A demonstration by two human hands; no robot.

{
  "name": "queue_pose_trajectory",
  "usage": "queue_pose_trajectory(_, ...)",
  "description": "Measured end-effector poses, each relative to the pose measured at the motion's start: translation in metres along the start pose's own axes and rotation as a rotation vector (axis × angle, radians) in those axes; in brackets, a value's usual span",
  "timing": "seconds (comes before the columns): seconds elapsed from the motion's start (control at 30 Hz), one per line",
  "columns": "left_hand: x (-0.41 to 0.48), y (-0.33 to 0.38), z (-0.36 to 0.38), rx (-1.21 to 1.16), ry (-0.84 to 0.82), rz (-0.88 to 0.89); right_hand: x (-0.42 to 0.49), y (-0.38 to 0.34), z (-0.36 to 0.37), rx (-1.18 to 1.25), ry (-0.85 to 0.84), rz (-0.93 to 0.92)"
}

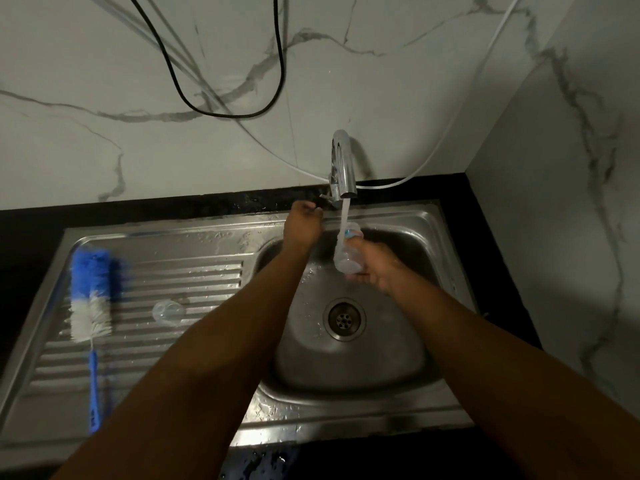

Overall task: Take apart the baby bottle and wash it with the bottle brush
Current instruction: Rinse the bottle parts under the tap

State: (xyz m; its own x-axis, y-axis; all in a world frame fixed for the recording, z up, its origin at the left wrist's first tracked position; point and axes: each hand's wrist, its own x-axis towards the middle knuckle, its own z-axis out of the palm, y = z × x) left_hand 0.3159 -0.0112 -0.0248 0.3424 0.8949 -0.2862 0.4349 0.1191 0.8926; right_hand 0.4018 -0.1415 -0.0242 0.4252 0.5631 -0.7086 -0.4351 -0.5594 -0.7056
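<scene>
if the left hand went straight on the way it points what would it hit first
Probably the small metal lever at the foot of the chrome tap: the left hand points at it, fingertips close beside it. Whether they already touch is unclear.

brushed stainless-steel sink [173, 233]: dull sheen, wet, ribbed drainboard. curved chrome tap [343, 161]: mirror-glossy. clear plastic baby bottle [346, 261]: smooth, translucent. blue-and-white bottle brush [90, 292]: fuzzy bristles, smooth plastic handle. white grey-veined marble-look wall [104, 64]: polished. black table [104, 211]: glossy.
</scene>
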Motion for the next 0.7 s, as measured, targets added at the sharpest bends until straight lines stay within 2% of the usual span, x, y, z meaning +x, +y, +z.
queue_pose_trajectory(0.3, -0.073, -0.033, -0.008, -0.119, -0.108, -0.100, -0.009, 0.004, 0.016, 0.222, -0.017, 0.055)
queue_pose_trajectory(0.5, -0.086, -0.030, -0.013, -0.090, -0.198, -0.067, -0.013, 0.003, 0.018, 0.394, -0.065, 0.065)
queue_pose_trajectory(0.6, -0.085, -0.030, -0.013, -0.074, -0.204, -0.054, -0.015, 0.002, 0.018, 0.433, -0.082, 0.056)
queue_pose_trajectory(0.7, -0.082, -0.029, -0.014, -0.105, -0.185, -0.092, -0.015, 0.003, 0.017, 0.366, -0.062, 0.041)
